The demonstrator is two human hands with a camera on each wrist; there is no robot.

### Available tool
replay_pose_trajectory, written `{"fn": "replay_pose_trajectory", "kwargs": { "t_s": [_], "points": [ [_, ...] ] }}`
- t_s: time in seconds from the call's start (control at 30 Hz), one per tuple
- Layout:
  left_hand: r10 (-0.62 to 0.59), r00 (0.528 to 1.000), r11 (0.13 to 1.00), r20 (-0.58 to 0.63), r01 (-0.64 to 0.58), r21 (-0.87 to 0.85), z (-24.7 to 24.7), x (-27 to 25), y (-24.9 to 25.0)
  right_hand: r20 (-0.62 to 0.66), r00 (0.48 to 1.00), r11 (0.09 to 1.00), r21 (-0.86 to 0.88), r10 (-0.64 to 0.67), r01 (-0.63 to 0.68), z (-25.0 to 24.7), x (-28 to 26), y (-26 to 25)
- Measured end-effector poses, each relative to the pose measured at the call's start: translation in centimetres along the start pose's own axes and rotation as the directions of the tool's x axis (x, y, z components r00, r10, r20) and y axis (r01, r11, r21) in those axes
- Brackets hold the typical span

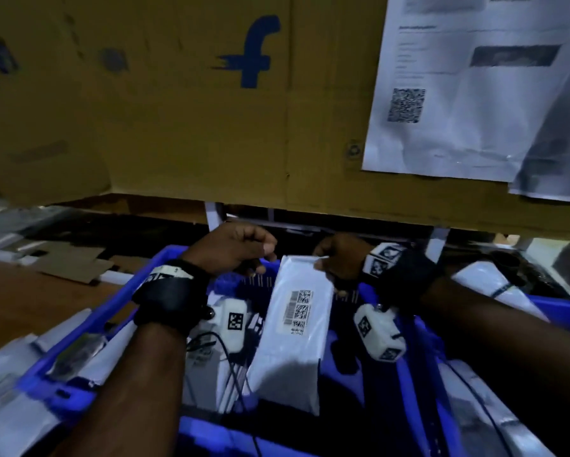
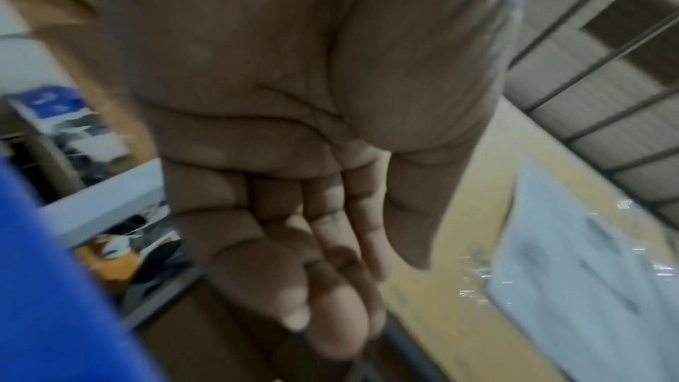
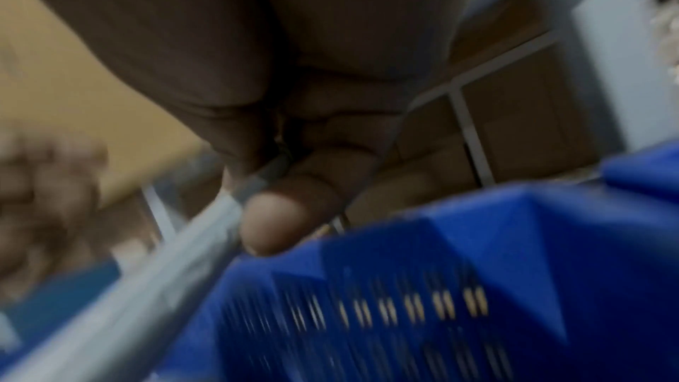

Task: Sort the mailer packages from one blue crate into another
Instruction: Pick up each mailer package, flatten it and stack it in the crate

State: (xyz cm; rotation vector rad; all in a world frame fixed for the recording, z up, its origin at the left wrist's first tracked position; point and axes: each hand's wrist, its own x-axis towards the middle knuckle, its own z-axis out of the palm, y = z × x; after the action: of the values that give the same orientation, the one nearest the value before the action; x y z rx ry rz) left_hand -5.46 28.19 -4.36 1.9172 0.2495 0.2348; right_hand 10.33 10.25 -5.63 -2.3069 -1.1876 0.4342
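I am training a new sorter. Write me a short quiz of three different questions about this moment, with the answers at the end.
1. True or false: the right hand pinches the top edge of the white mailer.
2. Which is printed on the mailer's label? A) a blue letter f B) barcodes and square codes C) a recycling sign
3. Fill in: the mailer hangs over the ______ crate.

Key
1. True. In the right wrist view the thumb and fingers close on its edge.
2. B.
3. Blue. The left hand holds nothing; in the left wrist view its palm is bare and its fingers loosely curled.
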Motion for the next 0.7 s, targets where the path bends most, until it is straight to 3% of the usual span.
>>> {"fn": "replay_pose_trajectory", "kwargs": {
  "t_s": [0.13,0.23,0.33,0.53,0.63,0.7],
  "points": [
    [-0.028,0.994,0.991,-0.110,0.014,-0.131,-1.2,1.1,-2.9,0.101,0.985,0.972,-0.205,0.138,-0.115,5.6,3.4,2.0],
    [-0.058,0.977,0.976,-0.203,0.013,-0.216,-1.3,1.7,-5.0,0.191,0.962,0.938,-0.324,0.195,-0.126,8.8,4.7,5.0],
    [-0.048,0.968,0.981,-0.246,-0.002,-0.196,-0.9,2.4,-5.7,0.241,0.934,0.941,-0.278,0.264,-0.194,10.8,4.3,6.4],
    [0.017,0.971,0.980,-0.238,-0.063,-0.189,0.2,3.5,-5.5,0.209,0.900,0.919,0.010,0.383,-0.393,14.9,4.3,7.7],
    [0.031,0.972,0.980,-0.233,-0.076,-0.186,0.3,3.7,-5.6,0.225,0.898,0.924,-0.034,0.378,-0.381,15.8,5.0,7.9],
    [0.024,0.969,0.979,-0.246,-0.073,-0.189,0.2,3.8,-5.8,0.217,0.913,0.934,-0.178,0.345,-0.311,16.0,5.3,7.5]
  ]
}}
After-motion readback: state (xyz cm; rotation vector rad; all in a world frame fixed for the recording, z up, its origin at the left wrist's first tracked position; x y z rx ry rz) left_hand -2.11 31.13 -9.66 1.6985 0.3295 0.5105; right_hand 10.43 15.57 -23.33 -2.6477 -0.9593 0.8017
